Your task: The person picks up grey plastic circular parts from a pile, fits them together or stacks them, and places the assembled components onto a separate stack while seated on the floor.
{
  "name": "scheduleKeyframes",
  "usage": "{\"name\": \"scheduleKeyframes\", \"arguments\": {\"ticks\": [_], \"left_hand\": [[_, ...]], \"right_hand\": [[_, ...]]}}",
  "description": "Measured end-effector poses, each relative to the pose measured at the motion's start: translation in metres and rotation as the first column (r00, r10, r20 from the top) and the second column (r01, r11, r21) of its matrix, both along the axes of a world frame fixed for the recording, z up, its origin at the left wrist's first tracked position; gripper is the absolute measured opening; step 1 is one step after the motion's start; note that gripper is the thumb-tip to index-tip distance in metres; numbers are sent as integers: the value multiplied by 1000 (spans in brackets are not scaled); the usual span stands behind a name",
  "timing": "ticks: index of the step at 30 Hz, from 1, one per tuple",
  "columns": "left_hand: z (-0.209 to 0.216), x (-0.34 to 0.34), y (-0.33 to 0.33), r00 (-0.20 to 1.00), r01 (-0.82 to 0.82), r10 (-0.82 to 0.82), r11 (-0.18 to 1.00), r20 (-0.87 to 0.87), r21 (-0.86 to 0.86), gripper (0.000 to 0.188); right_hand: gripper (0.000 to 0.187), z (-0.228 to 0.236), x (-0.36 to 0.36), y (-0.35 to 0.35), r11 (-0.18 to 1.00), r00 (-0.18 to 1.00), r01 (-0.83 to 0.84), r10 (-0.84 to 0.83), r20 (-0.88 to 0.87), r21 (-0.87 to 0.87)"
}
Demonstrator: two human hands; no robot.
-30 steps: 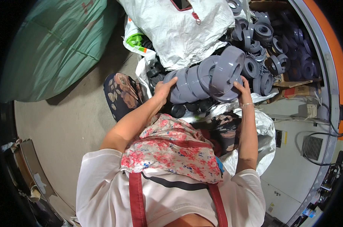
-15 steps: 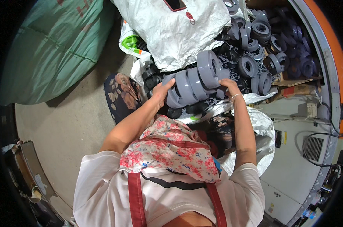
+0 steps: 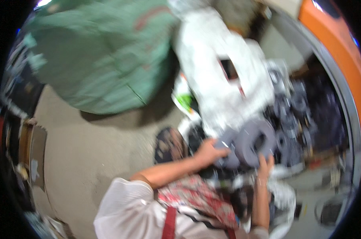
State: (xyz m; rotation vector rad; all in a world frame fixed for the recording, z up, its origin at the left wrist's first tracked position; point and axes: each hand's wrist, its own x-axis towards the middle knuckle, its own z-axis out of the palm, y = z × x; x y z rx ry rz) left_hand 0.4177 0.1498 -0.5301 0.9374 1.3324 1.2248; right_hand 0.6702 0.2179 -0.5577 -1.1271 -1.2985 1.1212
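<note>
Clasping blurred grey rings (image 3: 244,145), left hand (image 3: 208,154) and right hand (image 3: 265,169) clamped, undersides hidden.

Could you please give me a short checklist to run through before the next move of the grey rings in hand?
1. Left hand on the grey rings, thumb over the near side: ok.
2. Right hand at the lower right edge of the larger ring: ok.
3. Firmness of the hold: cannot tell; the picture is blurred.
4. View sharp enough to check the rings for flaws: not ok, motion blur.
5. White sack clear of the rings: cannot tell; it lies just beyond them, and contact is unclear.
6. Green sack apart from both hands: ok.
</note>
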Motion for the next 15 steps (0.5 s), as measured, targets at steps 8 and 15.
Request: {"name": "scheduleKeyframes", "arguments": {"ticks": [8, 15], "left_hand": [[295, -169, 9, 884, -237, 423, 774, -200, 586, 33], [484, -347, -20, 521, -381, 853, 254, -20, 889, 84]], "right_hand": [[41, 329, -233, 68, 728, 872, -413, 490, 6, 547], [40, 558, -396, 115, 311, 834, -485, -118, 539, 817]]}}
